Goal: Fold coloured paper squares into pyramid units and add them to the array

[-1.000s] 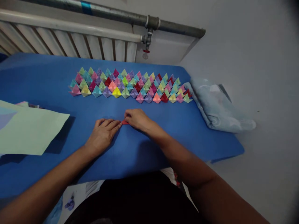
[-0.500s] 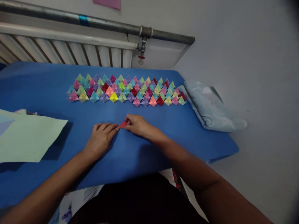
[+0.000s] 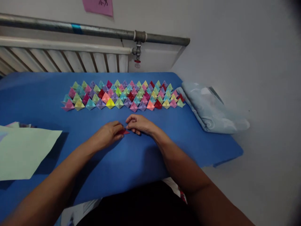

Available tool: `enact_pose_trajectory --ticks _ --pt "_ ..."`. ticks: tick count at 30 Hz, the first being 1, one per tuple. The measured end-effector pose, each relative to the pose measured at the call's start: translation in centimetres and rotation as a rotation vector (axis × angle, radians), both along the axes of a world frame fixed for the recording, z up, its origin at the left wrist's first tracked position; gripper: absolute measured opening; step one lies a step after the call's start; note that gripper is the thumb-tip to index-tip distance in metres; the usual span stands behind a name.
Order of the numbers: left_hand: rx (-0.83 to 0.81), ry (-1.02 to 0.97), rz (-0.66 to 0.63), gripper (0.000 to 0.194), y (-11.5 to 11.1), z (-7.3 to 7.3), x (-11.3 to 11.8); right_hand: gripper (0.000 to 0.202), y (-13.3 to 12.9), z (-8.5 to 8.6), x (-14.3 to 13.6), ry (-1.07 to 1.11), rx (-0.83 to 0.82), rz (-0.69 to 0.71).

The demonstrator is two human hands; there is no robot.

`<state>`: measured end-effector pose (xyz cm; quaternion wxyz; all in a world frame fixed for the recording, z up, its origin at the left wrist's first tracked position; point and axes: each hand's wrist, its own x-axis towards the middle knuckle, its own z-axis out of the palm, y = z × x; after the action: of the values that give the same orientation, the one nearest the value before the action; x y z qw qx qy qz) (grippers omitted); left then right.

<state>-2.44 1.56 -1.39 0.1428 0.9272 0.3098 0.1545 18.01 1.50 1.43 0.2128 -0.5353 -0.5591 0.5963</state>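
Note:
My left hand (image 3: pixel 112 131) pinches a small folded red paper (image 3: pixel 125 132) just above the blue table cover (image 3: pixel 110 169). The paper's pointed end sticks out to the right of the fingertips. Close by on the right is my right hand (image 3: pixel 137 124), its fingers curled loosely and apart from the paper, with a gap between thumb and forefinger. Beyond both hands stand several rows of small folded paper pieces (image 3: pixel 119 103) in many colours.
Large pale green paper (image 3: pixel 28 150) lies over other sheets at the left. A folded light blue cloth (image 3: pixel 211 113) rests at the right end. Behind the table are a radiator (image 3: pixel 70 59), a metal pipe (image 3: pixel 105 32) and a valve (image 3: pixel 138 51).
My right hand has let go of the red paper, its fingers loosening. My left hand has closed round the paper, which now points right. The view has shifted slightly.

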Motion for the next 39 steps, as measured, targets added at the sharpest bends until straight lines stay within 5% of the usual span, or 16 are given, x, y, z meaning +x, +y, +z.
enact_pose_trajectory --ticks 5,14,27,39 --pt "-0.165 -0.128 0.010 0.016 0.5 -0.1 -0.9 0.017 1.0 -0.5 1.6 0.259 -0.134 0.010" --pt "-0.273 -0.194 0.025 0.027 0.8 0.0 -1.5 0.015 1.9 -0.8 1.7 0.323 -0.230 -0.011" --pt "-0.440 -0.286 0.182 0.027 0.9 0.4 -1.3 0.020 0.7 -1.0 1.0 0.233 -0.019 0.075" --pt "-0.439 -0.407 0.285 0.028 0.8 -0.7 -1.1 0.022 0.5 -2.9 -0.8 0.323 0.156 -0.016"
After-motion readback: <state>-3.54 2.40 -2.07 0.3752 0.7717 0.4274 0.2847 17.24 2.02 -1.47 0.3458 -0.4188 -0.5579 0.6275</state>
